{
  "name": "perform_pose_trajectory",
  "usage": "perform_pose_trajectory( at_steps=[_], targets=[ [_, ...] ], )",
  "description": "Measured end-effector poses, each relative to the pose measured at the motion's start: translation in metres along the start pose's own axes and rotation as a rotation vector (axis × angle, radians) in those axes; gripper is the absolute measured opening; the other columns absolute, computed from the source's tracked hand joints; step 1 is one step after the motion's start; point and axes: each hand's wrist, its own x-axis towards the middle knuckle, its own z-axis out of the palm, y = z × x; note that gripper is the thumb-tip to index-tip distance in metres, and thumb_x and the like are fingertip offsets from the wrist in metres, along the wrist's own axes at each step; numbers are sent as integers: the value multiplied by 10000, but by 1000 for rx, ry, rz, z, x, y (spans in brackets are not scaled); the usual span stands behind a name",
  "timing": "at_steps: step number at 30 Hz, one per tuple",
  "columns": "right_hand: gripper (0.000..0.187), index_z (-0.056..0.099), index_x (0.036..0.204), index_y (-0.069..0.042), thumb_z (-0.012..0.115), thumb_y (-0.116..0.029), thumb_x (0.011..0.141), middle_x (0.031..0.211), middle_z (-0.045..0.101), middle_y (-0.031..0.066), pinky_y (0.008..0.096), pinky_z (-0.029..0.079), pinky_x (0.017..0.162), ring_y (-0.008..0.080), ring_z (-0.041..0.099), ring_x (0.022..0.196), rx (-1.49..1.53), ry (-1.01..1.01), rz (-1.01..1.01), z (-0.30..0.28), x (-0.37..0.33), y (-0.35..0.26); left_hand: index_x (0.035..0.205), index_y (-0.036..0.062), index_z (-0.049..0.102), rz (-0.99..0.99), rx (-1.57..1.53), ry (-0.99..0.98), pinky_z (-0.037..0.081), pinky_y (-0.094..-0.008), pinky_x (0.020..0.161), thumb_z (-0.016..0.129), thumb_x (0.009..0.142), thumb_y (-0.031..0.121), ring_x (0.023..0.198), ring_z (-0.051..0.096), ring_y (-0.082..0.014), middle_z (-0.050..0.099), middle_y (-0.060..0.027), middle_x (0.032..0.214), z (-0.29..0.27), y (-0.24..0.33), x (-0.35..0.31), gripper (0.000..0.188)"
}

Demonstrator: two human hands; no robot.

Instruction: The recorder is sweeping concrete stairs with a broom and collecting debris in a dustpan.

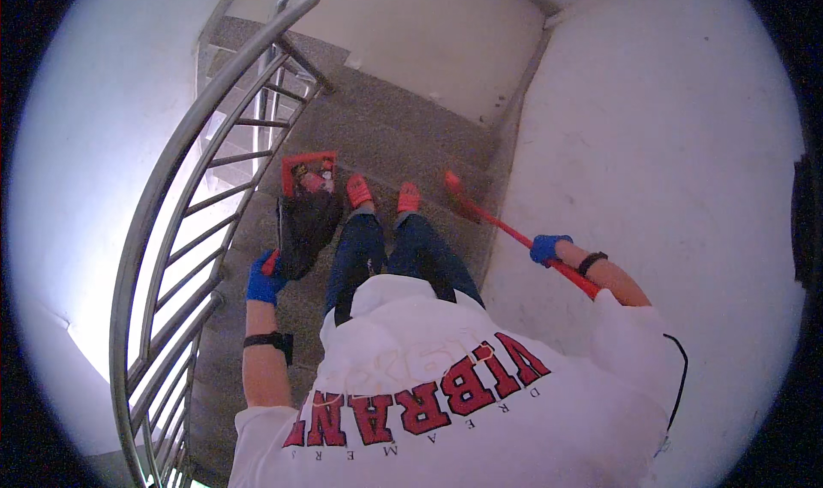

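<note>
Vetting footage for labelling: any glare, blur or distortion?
Head view: glare whites out the area beyond the railing, left. Head view: fisheye bends the railing; corners go black. Head view: broom looks soft at its far end; detail inside the dustpan is mushy.

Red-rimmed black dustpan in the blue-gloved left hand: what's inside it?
Inside the red-rimmed black dustpan, small pinkish-red and pale scraps show near the mouth, too blurred to identify. Its dark, baggy rear part covers whatever may lie deeper; that cannot be seen.

Left of broom [506, 228], dustpan [310, 157] apparently holds litter [313, 181].
</note>
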Motion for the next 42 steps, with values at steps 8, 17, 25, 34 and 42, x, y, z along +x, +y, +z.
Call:
perform_pose_trajectory(
  at_steps=[8,17,25,34,42],
  targets=[
    [183,508,574,-29,455,-197,626,550,529,72,303,403,424,166,515,456,263,99,60,11,55,35,768,63,495,81,-116,130,394,-362,664,439,695,204,694,495,-235,524,-87,697,-25,-85,71,168],
    [182,522,587,-13,477,-189,608,522,522,80,302,403,408,186,501,431,431,23,-122,101,99,-1,828,16,489,163,172,88,359,-374,746,367,722,212,768,479,-281,528,-127,810,17,-79,79,254],
    [159,480,616,10,509,-145,598,517,509,118,323,408,399,203,504,417,463,319,-8,72,145,27,886,6,484,199,520,204,346,-361,773,346,731,238,838,475,-257,508,-133,909,-32,-139,43,311],
    [172,485,613,10,530,-155,597,493,497,106,297,399,398,189,494,412,630,34,-242,75,72,49,847,64,533,376,750,393,403,-285,671,537,622,276,755,523,-220,554,-78,806,-19,-161,41,309],
    [198,514,564,-10,535,-205,594,496,511,78,285,392,417,159,490,416,268,-70,-208,68,59,39,811,71,542,157,772,332,406,-295,638,442,688,228,679,514,-248,555,-97,750,47,-109,0,223]
  ],
)
